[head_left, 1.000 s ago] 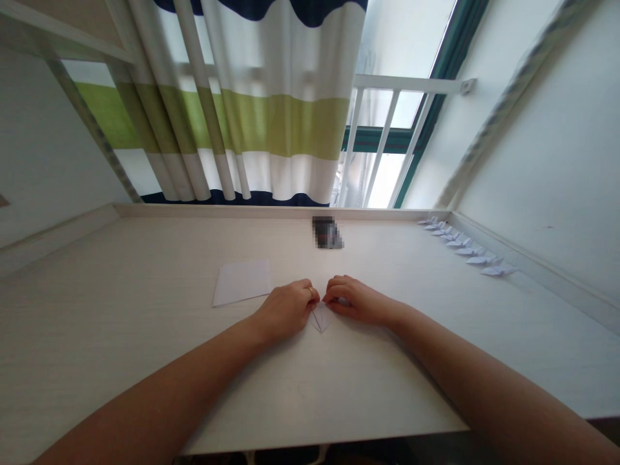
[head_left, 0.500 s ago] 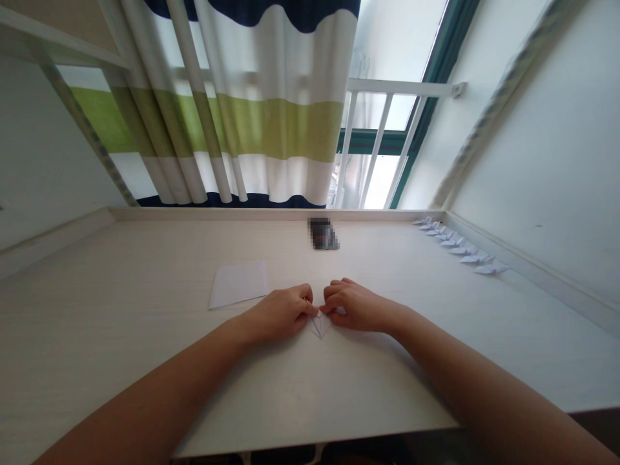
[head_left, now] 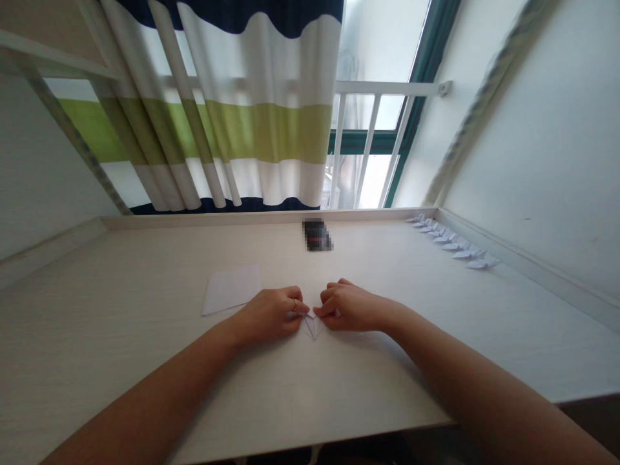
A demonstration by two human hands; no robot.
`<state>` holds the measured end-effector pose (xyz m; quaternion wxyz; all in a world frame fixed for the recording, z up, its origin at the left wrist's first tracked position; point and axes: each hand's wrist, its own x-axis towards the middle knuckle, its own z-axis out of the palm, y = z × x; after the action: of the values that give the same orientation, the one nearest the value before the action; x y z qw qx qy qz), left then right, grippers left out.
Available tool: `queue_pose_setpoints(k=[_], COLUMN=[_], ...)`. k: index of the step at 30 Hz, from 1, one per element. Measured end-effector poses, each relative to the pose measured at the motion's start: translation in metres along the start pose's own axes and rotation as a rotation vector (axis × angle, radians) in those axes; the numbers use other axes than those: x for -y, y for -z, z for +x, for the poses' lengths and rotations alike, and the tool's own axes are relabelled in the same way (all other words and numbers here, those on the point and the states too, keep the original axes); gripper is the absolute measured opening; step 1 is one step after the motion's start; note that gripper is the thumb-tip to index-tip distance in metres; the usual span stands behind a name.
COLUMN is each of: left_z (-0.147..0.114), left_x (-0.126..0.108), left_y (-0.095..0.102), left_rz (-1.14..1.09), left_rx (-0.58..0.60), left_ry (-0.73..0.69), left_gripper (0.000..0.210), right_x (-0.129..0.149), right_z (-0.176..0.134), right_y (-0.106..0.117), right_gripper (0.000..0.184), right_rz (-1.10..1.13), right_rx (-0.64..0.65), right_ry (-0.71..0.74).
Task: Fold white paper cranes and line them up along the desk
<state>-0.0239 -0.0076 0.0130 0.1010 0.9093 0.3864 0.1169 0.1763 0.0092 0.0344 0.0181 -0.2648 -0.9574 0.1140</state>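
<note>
A small piece of folded white paper [head_left: 314, 328] lies on the pale table between my hands, its pointed end toward me and crease lines on it. My left hand [head_left: 281, 311], with a ring on one finger, has its fingers closed on the paper's upper left edge. My right hand [head_left: 345, 306] is closed too, thumb and fingertips pinching the upper right edge. Fingers cover the paper's sides. Left of my left hand lies a stack of white paper sheets [head_left: 231, 289], partly behind that hand.
Several folded white paper cranes [head_left: 455, 246] stand in a row along the right rim of the table [head_left: 121, 361]. A dark blurred object [head_left: 317, 235] lies near the back edge. Behind are a striped curtain [head_left: 276, 129] and a white railing [head_left: 372, 88].
The whole view has shifted slightly. Both hands stay at the folded paper; the fingertips have moved a little apart at its top, showing more of the upper edge.
</note>
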Motion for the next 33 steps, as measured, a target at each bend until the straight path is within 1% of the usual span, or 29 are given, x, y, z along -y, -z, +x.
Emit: queue_pose_setpoints(k=[3, 7, 11, 15, 20, 23, 26, 28, 30, 31, 33], left_z=[-0.001, -0.001, -0.001, -0.001, 0.000, 0.000, 0.000, 0.000, 0.000, 0.000, 0.001], left_x=[-0.005, -0.009, -0.007, -0.004, -0.002, -0.004, -0.009, -0.012, -0.014, -0.015, -0.015], left_y=[0.003, 0.005, 0.005, 0.004, 0.004, 0.004, 0.005, 0.005, 0.004, 0.004, 0.003], left_rz=[0.141, 0.227, 0.215, 0.169, 0.147, 0.183, 0.262, 0.314, 0.347, 0.355, 0.359], left_rx=[0.038, 0.061, 0.093, 0.114, 0.121, 0.121, 0.111, 0.092, 0.076, 0.072, 0.072], left_ry=[-0.029, 0.005, 0.032, 0.054, 0.060, 0.034, -0.010, -0.051, -0.091, -0.095, -0.088], left_gripper=[0.028, 0.031, 0.036, 0.037, 0.038, 0.041, 0.045, 0.042, 0.036, 0.035, 0.032], right_x=[0.003, 0.007, 0.008, 0.006, 0.002, -0.002, -0.003, -0.001, 0.003, 0.006, 0.013], right_z=[0.000, 0.000, 0.000, 0.000, -0.003, -0.005, -0.004, -0.002, 0.000, 0.000, 0.001], right_y=[0.003, 0.006, 0.005, 0.004, 0.006, 0.007, 0.005, 0.003, 0.000, -0.001, -0.001], right_gripper=[0.018, 0.018, 0.022, 0.024, 0.023, 0.022, 0.023, 0.026, 0.030, 0.030, 0.026], right_rz=[-0.014, -0.044, -0.075, -0.102, -0.030, 0.036, 0.056, 0.017, -0.043, -0.075, -0.149], right_rx=[0.030, 0.042, 0.068, 0.106, 0.107, 0.106, 0.104, 0.053, -0.008, -0.003, 0.053], right_ry=[-0.020, -0.061, -0.085, -0.106, -0.155, -0.200, -0.154, -0.097, -0.069, -0.062, -0.066])
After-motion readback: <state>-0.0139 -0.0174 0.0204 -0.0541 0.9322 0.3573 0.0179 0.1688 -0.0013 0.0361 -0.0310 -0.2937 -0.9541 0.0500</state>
